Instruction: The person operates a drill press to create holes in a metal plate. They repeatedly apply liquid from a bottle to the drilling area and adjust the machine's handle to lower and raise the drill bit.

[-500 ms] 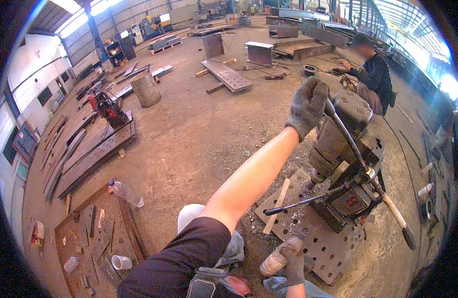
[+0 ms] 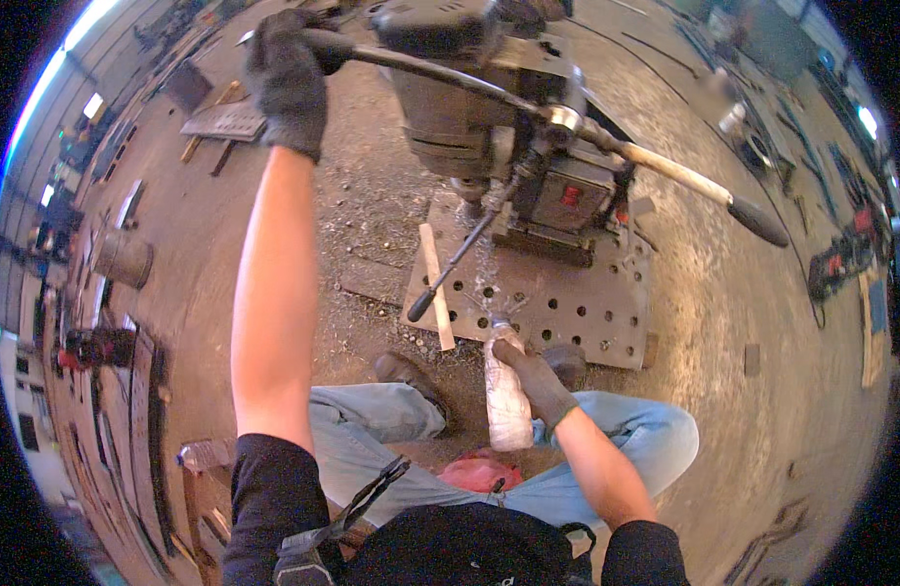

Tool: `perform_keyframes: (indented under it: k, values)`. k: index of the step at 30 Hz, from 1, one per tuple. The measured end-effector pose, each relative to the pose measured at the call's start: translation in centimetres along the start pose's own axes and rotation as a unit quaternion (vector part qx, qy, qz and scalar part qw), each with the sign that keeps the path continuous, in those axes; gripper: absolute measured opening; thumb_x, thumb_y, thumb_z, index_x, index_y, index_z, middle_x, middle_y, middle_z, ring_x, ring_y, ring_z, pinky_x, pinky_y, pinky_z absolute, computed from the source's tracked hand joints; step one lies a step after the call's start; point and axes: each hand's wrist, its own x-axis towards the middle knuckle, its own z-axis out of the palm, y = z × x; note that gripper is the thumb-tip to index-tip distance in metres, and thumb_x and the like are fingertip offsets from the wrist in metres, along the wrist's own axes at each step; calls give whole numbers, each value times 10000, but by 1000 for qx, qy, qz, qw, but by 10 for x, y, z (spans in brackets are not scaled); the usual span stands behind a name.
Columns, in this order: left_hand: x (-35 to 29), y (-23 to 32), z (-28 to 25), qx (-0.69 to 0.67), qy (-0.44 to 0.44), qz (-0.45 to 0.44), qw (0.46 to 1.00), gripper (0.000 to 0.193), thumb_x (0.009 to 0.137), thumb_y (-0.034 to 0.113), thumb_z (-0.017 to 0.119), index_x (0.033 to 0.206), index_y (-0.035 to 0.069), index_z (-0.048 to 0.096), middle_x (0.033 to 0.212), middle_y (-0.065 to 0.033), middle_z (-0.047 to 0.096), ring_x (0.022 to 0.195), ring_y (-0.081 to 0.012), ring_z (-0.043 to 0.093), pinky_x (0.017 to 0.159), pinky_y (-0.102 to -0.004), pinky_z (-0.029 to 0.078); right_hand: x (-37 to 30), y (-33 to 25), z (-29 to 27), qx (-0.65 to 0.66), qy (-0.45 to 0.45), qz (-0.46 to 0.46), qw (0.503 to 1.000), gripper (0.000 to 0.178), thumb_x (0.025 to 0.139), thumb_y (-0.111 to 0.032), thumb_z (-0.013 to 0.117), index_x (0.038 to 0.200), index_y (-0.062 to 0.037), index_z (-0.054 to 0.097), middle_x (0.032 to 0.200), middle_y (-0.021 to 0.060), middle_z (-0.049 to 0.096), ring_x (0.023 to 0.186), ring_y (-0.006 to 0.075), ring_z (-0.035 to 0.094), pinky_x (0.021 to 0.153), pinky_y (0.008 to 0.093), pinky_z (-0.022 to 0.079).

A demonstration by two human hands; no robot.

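Note:
My left hand (image 2: 292, 83), in a dark grey glove, is closed round the end of a long feed lever (image 2: 440, 70) on a magnetic drill (image 2: 440, 112). The drill stands on a steel plate (image 2: 577, 308) with rows of holes; its bit (image 2: 472, 203) points down at the plate. Between my knees my gloved right hand (image 2: 538, 379) grips a cloudy plastic bottle (image 2: 508, 405), its neck aimed at the bit. Pale streaks that look like liquid lie between neck and bit. Another lever (image 2: 469, 244) slants down over a wooden strip (image 2: 435, 288).
Metal shavings (image 2: 357, 210) litter the floor left of the plate. My boot (image 2: 408, 379) is close to its near edge. A metal drum (image 2: 125, 257) and steel pieces stand at the left. Another tool (image 2: 845, 256) and a cable lie to the right.
My view has swung right and down. My right hand has brought the bottle to the plate's near edge, neck toward the bit. My left hand stays on the feed lever.

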Motion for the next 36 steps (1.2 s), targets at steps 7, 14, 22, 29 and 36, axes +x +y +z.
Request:
perform_keyframes:
  k: [7, 14, 22, 29, 36]
  values:
    - [12, -17, -19, 100, -5, 39, 994, 358, 1002, 274, 415, 950, 14, 656, 836, -95, 640, 699, -189, 627, 631, -306, 520, 1, -16, 4, -251, 4, -126, 960, 675, 904, -642, 531, 1189, -37, 621, 1106, 193, 665, 995, 265, 653, 880, 363, 494]
    - [6, -34, -18, 58, -3, -42, 997, 322, 963, 244, 443, 1037, 3, 643, 960, -98, 618, 797, -210, 619, 674, -325, 531, 18, 0, 14, -149, 29, -288, 946, 727, 783, -490, 760, 1243, 34, 552, 1168, 149, 629, 1009, 182, 574, 931, 356, 474]
    - [7, -46, -26, 77, -7, -105, 991, 379, 975, 309, 409, 1100, 27, 629, 971, -73, 625, 762, -171, 561, 661, -298, 469, -14, -10, 9, -237, -34, -200, 950, 941, 754, -603, 747, 1354, 50, 432, 1265, 245, 590, 1163, 322, 583, 992, 386, 450]
    - [5, -56, -35, 83, -11, -68, 994, 380, 980, 306, 404, 1027, 37, 668, 916, -78, 645, 753, -177, 584, 647, -308, 475, 17, 5, 11, -260, -62, -248, 931, 522, 969, -471, 535, 1313, -78, 537, 1211, 167, 620, 1067, 205, 595, 937, 355, 473]
    - [16, -12, -21, 189, 7, 55, 980, 407, 994, 297, 384, 966, 34, 695, 901, -118, 669, 753, -209, 640, 636, -334, 512, -2, -12, -1, -155, 45, -26, 987, 517, 905, -460, 636, 1220, -50, 622, 1150, 117, 653, 1082, 212, 604, 877, 324, 486]
